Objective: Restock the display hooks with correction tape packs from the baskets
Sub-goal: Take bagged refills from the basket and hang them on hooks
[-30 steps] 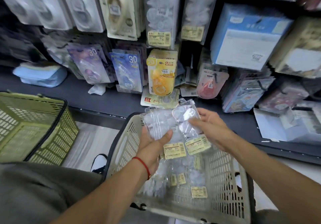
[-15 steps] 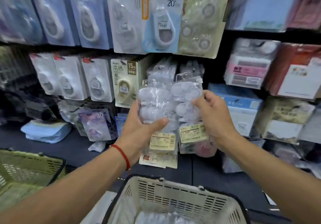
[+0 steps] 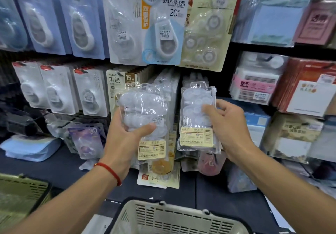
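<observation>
Half a second ago both hands held one overlapping bunch of clear packs close together; now the bunch is split, one part in each hand, and both are raised a little nearer the display. That suggests the person is separating a single pack to thread onto a hook while keeping the reserve ready.

On the left, the left hand [image 3: 125, 139] wraps the left stack of packs [image 3: 145, 117], thumb across the front, fingers curled behind it; it looks like several packs held together. A red cord [image 3: 109, 170] circles that wrist. To the right, the right hand [image 3: 227, 124] pinches the single pack [image 3: 196, 117] by its right edge, thumb on the front face, and holds it upright just in front of the hanging packs [image 3: 167, 81] of the same kind. Whether its hang-hole has met a hook cannot be told. Below, the beige basket [image 3: 163, 213] sits at the bottom edge, the green basket [image 3: 21, 190] off to the left.
</observation>
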Demonstrator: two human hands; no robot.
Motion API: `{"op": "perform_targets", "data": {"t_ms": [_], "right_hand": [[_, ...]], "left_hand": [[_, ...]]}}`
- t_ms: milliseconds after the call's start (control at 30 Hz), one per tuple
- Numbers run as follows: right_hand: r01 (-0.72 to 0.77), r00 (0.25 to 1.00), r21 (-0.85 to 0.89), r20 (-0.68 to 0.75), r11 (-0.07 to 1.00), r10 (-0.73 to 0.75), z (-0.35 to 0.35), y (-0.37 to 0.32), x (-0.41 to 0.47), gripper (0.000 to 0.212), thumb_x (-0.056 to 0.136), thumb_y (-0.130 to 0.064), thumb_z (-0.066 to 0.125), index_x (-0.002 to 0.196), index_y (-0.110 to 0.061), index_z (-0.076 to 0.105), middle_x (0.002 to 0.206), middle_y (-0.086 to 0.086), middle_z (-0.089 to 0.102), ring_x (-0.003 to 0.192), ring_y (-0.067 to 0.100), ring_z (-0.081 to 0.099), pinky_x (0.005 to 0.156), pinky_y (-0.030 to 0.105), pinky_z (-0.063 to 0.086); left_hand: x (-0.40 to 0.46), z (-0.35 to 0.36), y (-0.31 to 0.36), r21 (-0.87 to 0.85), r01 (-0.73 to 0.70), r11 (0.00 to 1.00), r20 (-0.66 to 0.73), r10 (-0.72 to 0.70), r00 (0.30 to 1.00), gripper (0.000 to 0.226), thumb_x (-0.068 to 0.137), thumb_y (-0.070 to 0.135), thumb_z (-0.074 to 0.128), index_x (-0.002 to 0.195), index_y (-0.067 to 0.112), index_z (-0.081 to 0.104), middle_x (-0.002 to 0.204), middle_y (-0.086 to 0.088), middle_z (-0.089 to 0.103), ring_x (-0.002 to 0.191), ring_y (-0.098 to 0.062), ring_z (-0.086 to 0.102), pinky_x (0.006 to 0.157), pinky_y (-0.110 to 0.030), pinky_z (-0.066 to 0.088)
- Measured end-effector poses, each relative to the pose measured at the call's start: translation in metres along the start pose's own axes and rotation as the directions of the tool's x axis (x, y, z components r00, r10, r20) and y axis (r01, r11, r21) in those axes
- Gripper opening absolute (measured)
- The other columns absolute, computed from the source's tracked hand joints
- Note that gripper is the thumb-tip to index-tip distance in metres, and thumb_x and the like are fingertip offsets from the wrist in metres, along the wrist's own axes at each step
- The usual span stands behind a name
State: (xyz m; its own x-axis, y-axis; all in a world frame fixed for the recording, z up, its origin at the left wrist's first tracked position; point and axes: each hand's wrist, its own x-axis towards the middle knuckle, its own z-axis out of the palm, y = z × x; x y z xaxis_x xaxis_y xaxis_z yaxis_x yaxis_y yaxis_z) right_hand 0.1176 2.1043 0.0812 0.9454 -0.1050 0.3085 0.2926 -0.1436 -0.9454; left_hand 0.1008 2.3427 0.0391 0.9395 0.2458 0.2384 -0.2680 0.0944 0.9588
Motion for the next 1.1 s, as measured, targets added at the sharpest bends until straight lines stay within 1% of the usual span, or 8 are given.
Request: {"op": "perform_targets", "data": {"t_ms": [133,267,367,467,667,867,1000,1100], "right_hand": [[0.012,0.998,-0.146,-0.060,0.989,-0.021,0.001,0.005,0.002,0.018,0.100,-0.035,0.066,0.108,-0.019,0.069,0.098,0.006,0.077,0.080,0.013,0.072,0.073,0.041,0.057],[0.245,0.943,-0.541,-0.059,0.804,-0.327,0.007,0.007,-0.004,0.043,0.097,-0.041,0.068,0.135,-0.030,0.052,0.122,-0.012,0.053,0.104,0.001,0.053,0.089,0.015,0.040],[0.134,0.982,-0.366,0.175,0.921,-0.073,0.024,0.006,-0.012,0.039,0.091,-0.057,0.071,0.121,-0.032,0.064,0.105,-0.016,0.066,0.092,-0.005,0.062,0.075,0.009,0.048],[0.056,0.946,-0.286,0.321,0.957,0.041,0.038,0.013,-0.020,0.053,0.080,-0.074,0.067,0.112,-0.031,0.070,0.102,-0.008,0.076,0.096,0.008,0.072,0.088,0.037,0.060],[0.005,0.976,-0.099,0.219,0.995,0.017,0.032,0.016,-0.024,0.012,0.102,-0.037,0.067,0.110,-0.028,0.067,0.099,-0.004,0.080,0.089,0.016,0.078,0.085,0.053,0.063],[0.013,0.998,-0.092,-0.060,0.996,-0.018,0.019,0.013,-0.026,0.006,0.103,-0.040,0.061,0.099,-0.042,0.057,0.087,0.011,0.064,0.071,0.026,0.057,0.060,0.025,0.048],[-0.002,0.999,-0.040,-0.050,0.999,0.000,0.019,0.011,-0.031,0.005,0.102,-0.042,0.064,0.099,-0.039,0.061,0.093,0.027,0.063,0.066,0.015,0.050,0.051,0.013,0.041],[0.037,0.998,-0.036,-0.056,0.999,-0.039,0.020,0.012,-0.033,0.009,0.101,-0.044,0.065,0.093,-0.048,0.064,0.089,0.018,0.069,0.068,0.031,0.054,0.052,0.010,0.043]], "left_hand": [[0.001,0.003,0.002,-0.018,-0.027,0.999,-0.040,0.026,0.999,0.076,0.066,0.014,0.092,0.131,0.035,0.058,0.117,0.006,0.076,0.106,-0.015,0.076,0.098,-0.050,0.059],[0.000,0.007,0.004,-0.051,-0.003,0.999,-0.050,0.001,0.999,0.079,0.069,0.015,0.090,0.137,0.029,0.054,0.122,0.001,0.074,0.109,-0.021,0.075,0.094,-0.048,0.060],[-0.002,0.013,0.001,-0.084,0.053,0.995,0.019,-0.052,0.998,0.073,0.073,0.009,0.091,0.133,0.030,0.055,0.121,-0.007,0.075,0.105,-0.029,0.076,0.088,-0.052,0.062],[-0.006,0.022,-0.002,-0.127,0.124,0.984,0.083,-0.114,0.990,0.088,0.065,0.018,0.097,0.139,0.029,0.051,0.120,-0.010,0.076,0.105,-0.031,0.077,0.087,-0.050,0.064],[-0.007,0.021,0.004,-0.213,0.216,0.953,0.158,-0.184,0.970,0.068,0.077,0.023,0.086,0.136,0.031,0.054,0.120,-0.006,0.078,0.106,-0.032,0.077,0.083,-0.055,0.063],[-0.001,0.015,0.002,-0.157,0.130,0.979,0.054,-0.122,0.991,0.050,0.089,0.014,0.079,0.126,0.040,0.058,0.118,0.002,0.078,0.105,-0.024,0.078,0.081,-0.051,0.065],[0.001,0.012,0.001,-0.075,0.047,0.996,0.004,-0.046,0.999,0.060,0.085,0.019,0.083,0.135,0.038,0.056,0.121,0.012,0.076,0.113,-0.011,0.073,0.104,-0.044,0.056],[0.001,0.011,0.002,-0.058,0.017,0.998,-0.001,-0.017,1.000,0.074,0.083,0.021,0.085,0.147,0.031,0.049,0.135,0.005,0.069,0.125,-0.018,0.067,0.112,-0.050,0.050]]}}
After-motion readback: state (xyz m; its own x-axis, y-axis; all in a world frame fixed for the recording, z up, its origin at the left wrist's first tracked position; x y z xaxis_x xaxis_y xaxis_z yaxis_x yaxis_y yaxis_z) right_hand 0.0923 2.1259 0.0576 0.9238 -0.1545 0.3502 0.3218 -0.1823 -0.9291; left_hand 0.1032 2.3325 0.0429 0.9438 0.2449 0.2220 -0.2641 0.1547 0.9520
